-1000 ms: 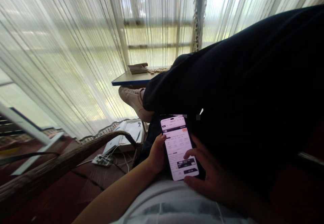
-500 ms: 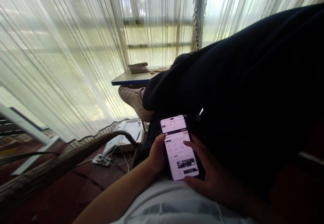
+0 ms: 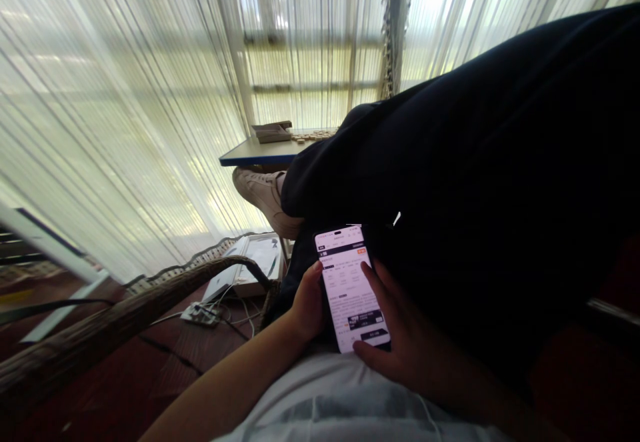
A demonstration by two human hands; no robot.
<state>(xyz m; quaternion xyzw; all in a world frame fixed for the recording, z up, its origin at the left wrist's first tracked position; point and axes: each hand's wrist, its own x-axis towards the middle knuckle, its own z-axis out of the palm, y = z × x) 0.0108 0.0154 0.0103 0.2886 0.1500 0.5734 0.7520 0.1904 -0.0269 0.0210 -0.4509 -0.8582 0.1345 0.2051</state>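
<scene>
The phone [image 3: 347,295] is upright in the lap, screen lit and facing the wearer, its top edge leaning away, apparently so that the text lies square to the eyes. Its lower end is close to the pale shirt [image 3: 325,389], which may help to prop it.

The left hand [image 3: 306,305] grips the left edge, thumb up along the side; the fingers behind are hidden. That hold seems to carry most of the weight and leave the other side free. The right hand [image 3: 397,332] is loosely open, not clenched: one fingertip is over the right part of the screen, the thumb at the bottom edge. Whether its other fingers support the back, I cannot tell.

Around them are dark trousers [image 3: 450,162], one leg crossed high, which puts a beige shoe [image 3: 265,192] out to the left, just below the corner of a table [image 3: 245,152]. On that table a small box [image 3: 273,132] sits beside scattered pieces [image 3: 311,137].

Lower left, a rough wooden armrest [image 3: 120,322] slants across. Beyond it, on the reddish floor [image 3: 165,375], an open carton [image 3: 257,287] lies near a power strip [image 3: 200,314]. Sheer curtains [image 3: 125,95] hang behind, softening the daylight.
</scene>
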